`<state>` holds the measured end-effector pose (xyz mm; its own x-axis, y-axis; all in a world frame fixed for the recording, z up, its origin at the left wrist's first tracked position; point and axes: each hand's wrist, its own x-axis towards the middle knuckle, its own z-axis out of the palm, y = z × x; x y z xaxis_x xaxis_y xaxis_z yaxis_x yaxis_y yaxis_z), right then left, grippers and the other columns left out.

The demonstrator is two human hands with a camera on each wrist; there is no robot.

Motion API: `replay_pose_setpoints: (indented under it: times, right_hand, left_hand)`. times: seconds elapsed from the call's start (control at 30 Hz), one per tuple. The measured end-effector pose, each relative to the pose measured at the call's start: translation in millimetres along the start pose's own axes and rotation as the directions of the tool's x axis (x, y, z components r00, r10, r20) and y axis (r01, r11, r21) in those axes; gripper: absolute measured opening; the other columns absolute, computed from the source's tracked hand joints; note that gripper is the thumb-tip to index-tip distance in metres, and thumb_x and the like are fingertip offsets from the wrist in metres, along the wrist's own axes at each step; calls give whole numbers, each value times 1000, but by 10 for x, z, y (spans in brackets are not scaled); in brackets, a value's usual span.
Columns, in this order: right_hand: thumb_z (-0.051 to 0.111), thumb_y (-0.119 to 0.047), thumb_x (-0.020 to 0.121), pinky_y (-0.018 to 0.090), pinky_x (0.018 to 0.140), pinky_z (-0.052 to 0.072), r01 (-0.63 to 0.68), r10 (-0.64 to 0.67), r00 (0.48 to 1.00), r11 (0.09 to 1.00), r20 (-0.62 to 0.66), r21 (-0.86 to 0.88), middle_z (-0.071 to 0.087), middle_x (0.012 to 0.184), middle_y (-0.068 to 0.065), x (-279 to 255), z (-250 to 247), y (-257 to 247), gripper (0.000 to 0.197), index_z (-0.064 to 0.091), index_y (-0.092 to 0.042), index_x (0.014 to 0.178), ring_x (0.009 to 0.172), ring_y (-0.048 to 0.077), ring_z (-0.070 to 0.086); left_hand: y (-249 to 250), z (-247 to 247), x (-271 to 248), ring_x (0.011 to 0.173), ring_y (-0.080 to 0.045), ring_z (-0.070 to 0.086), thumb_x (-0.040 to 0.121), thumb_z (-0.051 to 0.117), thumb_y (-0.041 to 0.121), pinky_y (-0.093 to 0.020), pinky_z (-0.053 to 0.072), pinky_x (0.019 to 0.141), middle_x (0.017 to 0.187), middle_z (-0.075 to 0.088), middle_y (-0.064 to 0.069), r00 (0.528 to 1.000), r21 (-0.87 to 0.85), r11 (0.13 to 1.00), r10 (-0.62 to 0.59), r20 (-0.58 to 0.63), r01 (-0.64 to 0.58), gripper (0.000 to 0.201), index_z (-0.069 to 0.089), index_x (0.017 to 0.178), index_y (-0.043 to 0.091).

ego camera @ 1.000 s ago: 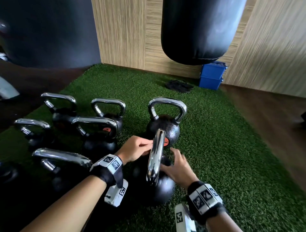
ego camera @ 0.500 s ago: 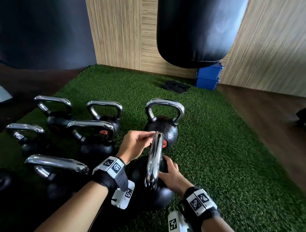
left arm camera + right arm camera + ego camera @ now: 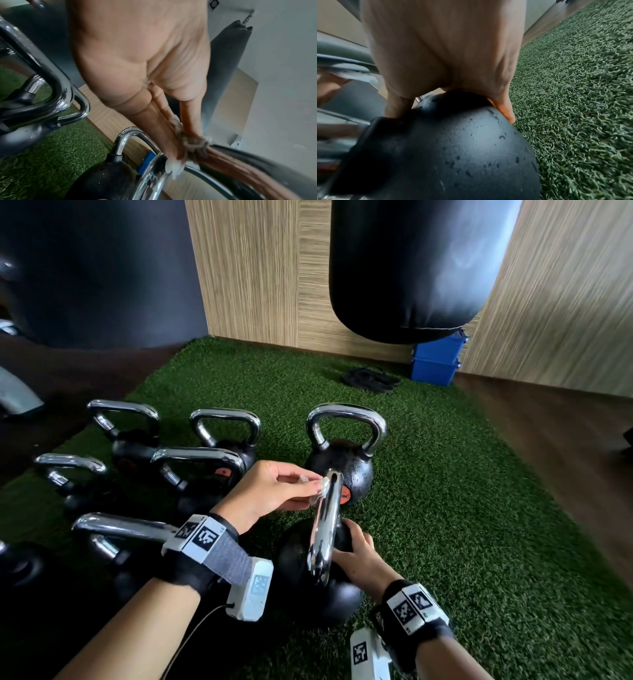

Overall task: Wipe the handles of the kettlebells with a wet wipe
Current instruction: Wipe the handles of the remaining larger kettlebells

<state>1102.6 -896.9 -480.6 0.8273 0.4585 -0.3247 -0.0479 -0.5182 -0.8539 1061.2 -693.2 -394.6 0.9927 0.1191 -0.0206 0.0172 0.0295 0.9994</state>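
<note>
A black kettlebell with a chrome handle stands on green turf just in front of me. My left hand pinches a crumpled white wet wipe against the far top end of that handle; the wipe is bunched between fingertips and thumb on the chrome. My right hand lies on the right side of the black ball, fingers spread over it, holding the ball steady.
Several more kettlebells with chrome handles stand to the left and one straight behind. A black punching bag hangs above the turf. A blue box and dark straps lie by the wood wall.
My left hand has brought the wipe onto the far end of the handle. My right hand has slid from beside the ball onto its side under the handle.
</note>
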Motion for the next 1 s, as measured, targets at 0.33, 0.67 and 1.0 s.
replay_pose_setpoints:
  times: [0.33, 0.67, 1.0]
  right_hand:
    - [64, -81, 39, 48, 114, 40, -24, 23, 1000, 999, -14, -43, 33, 138, 6, 37, 10, 31, 130, 26, -32, 154, 133, 26, 40]
    - [66, -82, 41, 48, 115, 39, -16, 16, 1000, 999, -13, -47, 31, 132, 1, 68, 7, 79, 128, 26, -33, 153, 132, 25, 41]
    - [71, -76, 51, 48, 116, 37, -10, 9, 1000, 998, -23, -65, 29, 146, 8, 58, 16, 76, 124, 22, -30, 156, 136, 28, 38]
  left_hand:
    - [29, 25, -536, 79, -19, 76, 65, 87, 11, -29, 64, 75, 84, 78, -14, 993, 7, 996, -88, 78, 87, 27, 80, 90, 3]
    - [-282, 13, -854, 88, -11, 77, 60, 95, 23, -16, 57, 80, 93, 82, -4, 999, 201, 980, 0, 52, -10, 28, 84, 85, 25]
    - [-641, 157, -922, 69, -2, 69, 67, 96, 7, -14, 49, 63, 79, 80, -3, 999, 304, 953, 3, -41, 9, 21, 82, 75, 21]
